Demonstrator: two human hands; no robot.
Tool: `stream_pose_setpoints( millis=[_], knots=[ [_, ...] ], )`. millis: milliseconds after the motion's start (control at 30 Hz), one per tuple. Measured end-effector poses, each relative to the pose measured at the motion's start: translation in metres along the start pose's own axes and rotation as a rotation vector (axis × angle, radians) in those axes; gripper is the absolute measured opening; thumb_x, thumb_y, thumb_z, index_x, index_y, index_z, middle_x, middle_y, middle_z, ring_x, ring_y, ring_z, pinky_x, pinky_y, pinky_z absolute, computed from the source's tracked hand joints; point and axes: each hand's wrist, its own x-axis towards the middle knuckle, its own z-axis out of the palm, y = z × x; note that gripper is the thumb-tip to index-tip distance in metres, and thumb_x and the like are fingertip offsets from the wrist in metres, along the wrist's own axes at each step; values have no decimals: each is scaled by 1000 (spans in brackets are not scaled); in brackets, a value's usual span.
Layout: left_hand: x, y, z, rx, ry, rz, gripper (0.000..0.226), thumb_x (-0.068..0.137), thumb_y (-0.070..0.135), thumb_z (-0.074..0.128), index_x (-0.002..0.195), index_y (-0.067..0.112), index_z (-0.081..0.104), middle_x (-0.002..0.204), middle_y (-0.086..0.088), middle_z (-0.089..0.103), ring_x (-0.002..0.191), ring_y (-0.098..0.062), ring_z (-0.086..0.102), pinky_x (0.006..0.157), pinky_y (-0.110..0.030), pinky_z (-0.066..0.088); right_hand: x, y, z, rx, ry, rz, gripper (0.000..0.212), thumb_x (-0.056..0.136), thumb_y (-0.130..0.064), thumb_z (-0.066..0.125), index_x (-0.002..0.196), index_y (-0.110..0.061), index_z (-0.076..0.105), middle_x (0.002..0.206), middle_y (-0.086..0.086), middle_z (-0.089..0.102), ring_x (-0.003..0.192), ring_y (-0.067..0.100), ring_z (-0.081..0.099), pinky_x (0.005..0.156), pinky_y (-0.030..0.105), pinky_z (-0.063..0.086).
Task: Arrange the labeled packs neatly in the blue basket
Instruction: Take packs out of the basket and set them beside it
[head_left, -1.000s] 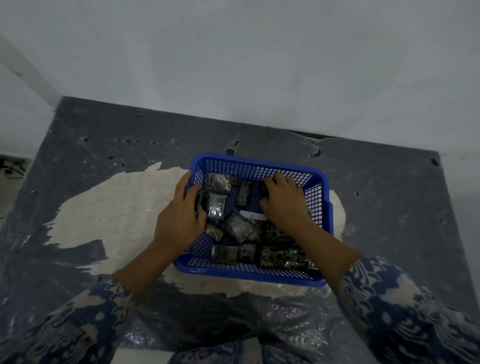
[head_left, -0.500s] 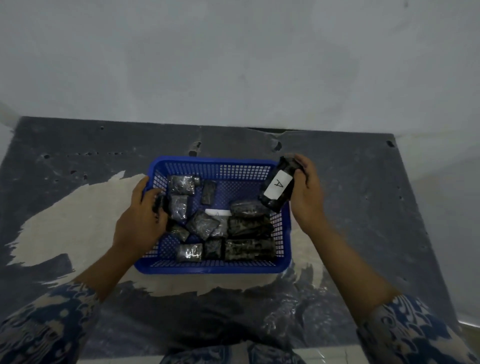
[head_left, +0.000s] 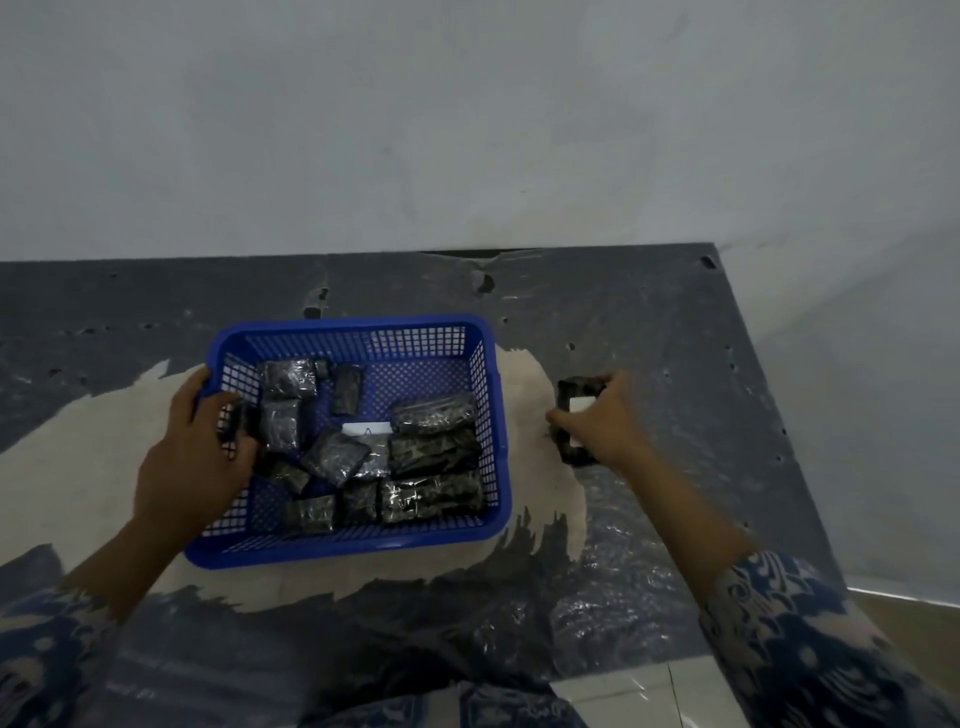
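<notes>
A blue mesh basket (head_left: 358, 330) sits on the worn dark table and holds several dark, shiny wrapped packs (head_left: 434, 496); one white label (head_left: 365, 428) shows among them. My left hand (head_left: 200, 457) grips the basket's left rim, its fingers curled over into the basket against a small dark pack (head_left: 244, 418). To the right of the basket, my right hand (head_left: 602, 421) holds a dark pack with a white label (head_left: 574, 415) down at the table surface; the hand covers most of it.
The table top (head_left: 649, 332) is dark with a pale worn patch (head_left: 88, 447) under the basket. A white wall rises behind it. The table's right edge slants down toward a tiled floor (head_left: 623, 691) at the lower right.
My right hand has lifted a labeled pack out of the basket, carried it over the right rim and lowered it to the table. My left hand stayed on the left rim.
</notes>
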Motion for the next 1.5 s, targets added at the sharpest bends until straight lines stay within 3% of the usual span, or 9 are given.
stream_pose_setpoints(
  millis=[167,400,600,733,833,1000,1133,1333,1500],
  knots=[
    [1,2,1,13,-9,-27,42,88,18,71,126,14,53,160,-1,22,80,-42,65,56,-44,47,7,14,12,-237,-14,-229,69,72,-34,82,129,-14,47,126,10,47,109,22,48,87,29,39],
    [1,3,1,9,7,-13,41,88,19,70,124,15,53,159,-1,24,81,-41,65,56,-39,44,11,18,19,-518,-41,-262,73,82,-55,66,142,-25,38,135,13,41,121,33,43,102,45,37],
    [2,1,2,2,15,-8,42,88,22,70,125,17,52,160,2,24,86,-39,65,57,-38,46,-5,-61,29,-355,296,-669,43,89,-36,55,128,-18,53,122,10,53,113,29,47,96,38,36],
    [2,0,3,2,25,7,42,87,22,70,124,18,51,161,2,24,79,-39,65,54,-39,49,-27,-106,62,-693,2,-1108,36,85,-26,61,119,-18,60,112,6,61,102,27,55,85,40,46],
    [1,-2,4,-2,31,28,43,87,22,70,125,18,51,162,2,23,77,-38,65,52,-39,49,-35,-104,91,-1024,-237,-1023,58,80,-26,64,134,-16,46,128,9,52,115,30,50,98,43,41],
    [2,-5,5,-6,34,13,45,87,24,70,127,20,49,162,4,22,76,-36,64,53,-37,48,-33,-102,114,-1226,-248,-869,66,82,-19,67,139,-13,36,133,14,47,117,35,50,100,45,39],
    [1,-7,5,-7,32,6,45,86,25,69,125,23,48,162,6,21,79,-36,65,55,-37,48,-36,-103,112,-1040,-219,-869,49,88,-19,55,135,-11,41,129,14,52,114,34,50,98,44,40],
    [2,-7,6,-4,33,-1,44,86,25,70,125,22,49,161,4,23,80,-38,65,55,-38,49,-61,-109,72,-139,-311,-601,28,93,-28,42,120,-22,46,94,5,63,75,23,59,64,42,48],
    [1,-7,5,5,30,-4,42,86,22,70,123,20,50,160,1,25,83,-41,65,57,-39,46,-71,-80,30,232,-284,-373,22,98,-32,40,115,-39,53,101,-3,66,89,17,65,78,42,55]
  ],
)
